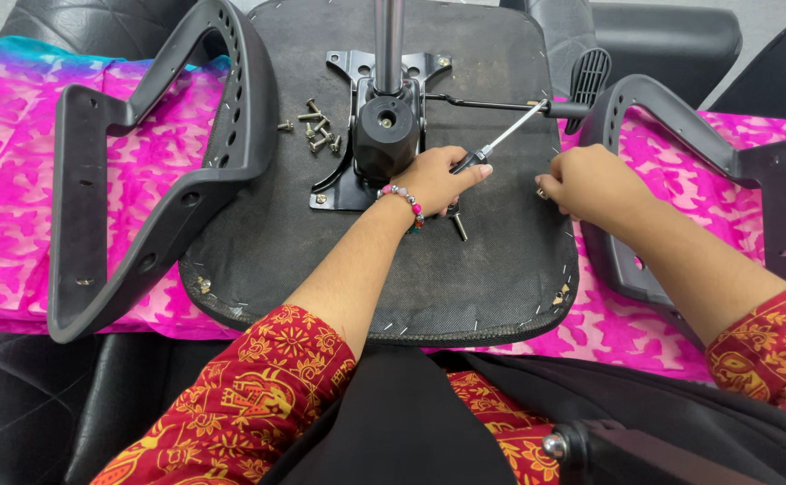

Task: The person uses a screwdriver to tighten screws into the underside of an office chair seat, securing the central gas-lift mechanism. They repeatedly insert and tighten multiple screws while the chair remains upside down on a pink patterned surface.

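Note:
An upturned office chair seat, its black fabric underside facing up, lies on a pink patterned cloth. My left hand grips a screwdriver whose shaft points up and right toward the seat's right edge. My right hand rests closed at that right edge, beside the right armrest, and seems to pinch something small that I cannot make out. A black metal mechanism plate with a gas cylinder is mounted in the seat's middle. Another tool lies under my left wrist.
Several loose screws lie on the seat left of the mechanism. The left armrest lies across the seat's left edge. A lever with a black paddle handle sticks out to the right. Black cushions surround the cloth.

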